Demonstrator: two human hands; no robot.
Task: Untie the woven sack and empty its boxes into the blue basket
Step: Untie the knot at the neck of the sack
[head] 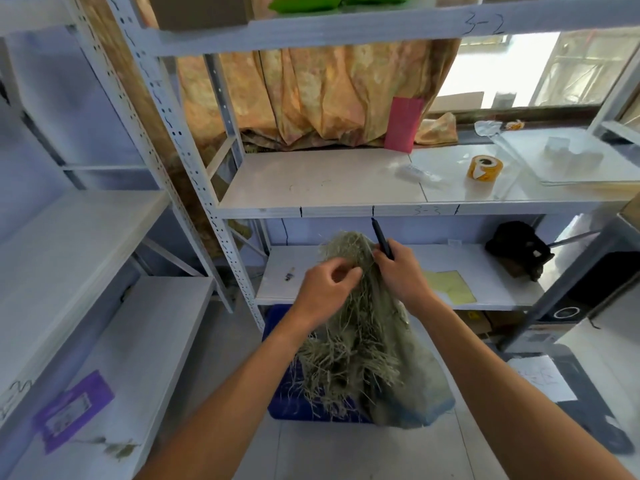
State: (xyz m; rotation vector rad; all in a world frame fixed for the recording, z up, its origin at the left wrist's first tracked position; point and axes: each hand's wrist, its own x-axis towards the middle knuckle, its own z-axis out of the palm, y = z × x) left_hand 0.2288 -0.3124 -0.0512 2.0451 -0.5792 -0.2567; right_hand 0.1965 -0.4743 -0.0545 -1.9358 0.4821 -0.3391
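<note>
Head view. The woven sack (pixel 377 344), olive-grey and heavily frayed, stands upright in the blue basket (pixel 287 403) on the floor, leaning toward the basket's right edge; its base covers the basket's front right corner. Loose fibres hang over the sack's left side down to the basket's front rim. The gathered neck of the sack rises in front of the lower shelf (pixel 485 271).

Left hand (pixel 325 289): at the neck from the left, thumb and fingertips pinched together on strands of the frayed top.

Right hand (pixel 401 271): on the neck from the right, fingers curled closed around a black pen (pixel 381 239), which points up and left past the shelf's front edge. Whether these fingers also grip the sack fabric cannot be told.

No boxes visible; sack contents are hidden.

On the middle shelf (pixel 329 181), toward its right end, a yellow tape roll (pixel 484 168). A yellow sheet (pixel 453 287) lies on the lower shelf near its front edge, just right of the right hand.
</note>
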